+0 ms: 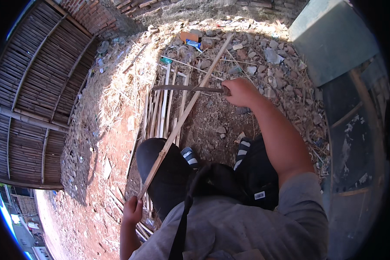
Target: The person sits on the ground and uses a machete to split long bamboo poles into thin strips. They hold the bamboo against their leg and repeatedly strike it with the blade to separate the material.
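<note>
My left hand (133, 209) grips the near end of a long bamboo strip (190, 99) that runs diagonally up over my left knee toward the rubble. My right hand (239, 91) holds the handle of a long dark blade (184, 88), which lies across the bamboo strip about halfway along it. Below the blade, several split bamboo slats (162, 112) lie side by side on the dirt. My legs in dark trousers and my striped sandals (189, 157) are below.
A woven bamboo fence panel (34, 95) stands on the left. Broken bricks, stones and litter (255, 56) cover the ground ahead, below a brick wall (104, 17). A grey slab (329, 39) and a dark metal surface (355, 143) are on the right. Dry straw (117, 86) lies left of the slats.
</note>
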Demonstrator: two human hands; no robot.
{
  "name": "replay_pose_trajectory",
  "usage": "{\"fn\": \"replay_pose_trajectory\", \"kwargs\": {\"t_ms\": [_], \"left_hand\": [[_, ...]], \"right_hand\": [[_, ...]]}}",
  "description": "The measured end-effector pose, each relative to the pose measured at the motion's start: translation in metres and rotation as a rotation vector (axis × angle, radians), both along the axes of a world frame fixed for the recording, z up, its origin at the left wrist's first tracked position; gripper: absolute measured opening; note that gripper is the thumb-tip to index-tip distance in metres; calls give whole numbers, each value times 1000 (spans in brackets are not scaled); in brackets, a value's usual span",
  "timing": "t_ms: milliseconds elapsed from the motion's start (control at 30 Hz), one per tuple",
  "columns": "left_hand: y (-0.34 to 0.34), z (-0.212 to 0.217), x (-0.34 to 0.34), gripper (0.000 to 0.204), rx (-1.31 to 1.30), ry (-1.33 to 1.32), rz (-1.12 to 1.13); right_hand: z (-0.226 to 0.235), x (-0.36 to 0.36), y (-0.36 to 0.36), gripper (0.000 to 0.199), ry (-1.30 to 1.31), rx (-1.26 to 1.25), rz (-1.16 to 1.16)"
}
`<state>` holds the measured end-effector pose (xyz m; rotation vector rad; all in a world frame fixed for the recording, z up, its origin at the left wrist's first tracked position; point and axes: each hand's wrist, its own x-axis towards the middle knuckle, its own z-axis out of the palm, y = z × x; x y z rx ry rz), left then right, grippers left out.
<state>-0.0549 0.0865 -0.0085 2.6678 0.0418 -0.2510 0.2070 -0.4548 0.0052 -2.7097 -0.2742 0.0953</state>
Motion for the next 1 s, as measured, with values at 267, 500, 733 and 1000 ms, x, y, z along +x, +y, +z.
{"fn": "replay_pose_trajectory", "kwargs": {"t_ms": [267, 500, 733, 1000], "left_hand": [[28, 14, -20, 37, 33, 45, 37], [85, 0, -26, 39, 177, -56, -72], [120, 5, -30, 34, 218, -85, -79], [124, 8, -32, 33, 270, -133, -99]], "right_hand": [[5, -4, 4, 25, 16, -30, -76], [-30, 12, -35, 20, -144, 21, -252], [-12, 4, -25, 23, -140, -84, -180], [-26, 7, -34, 17, -132, -70, -312]]}}
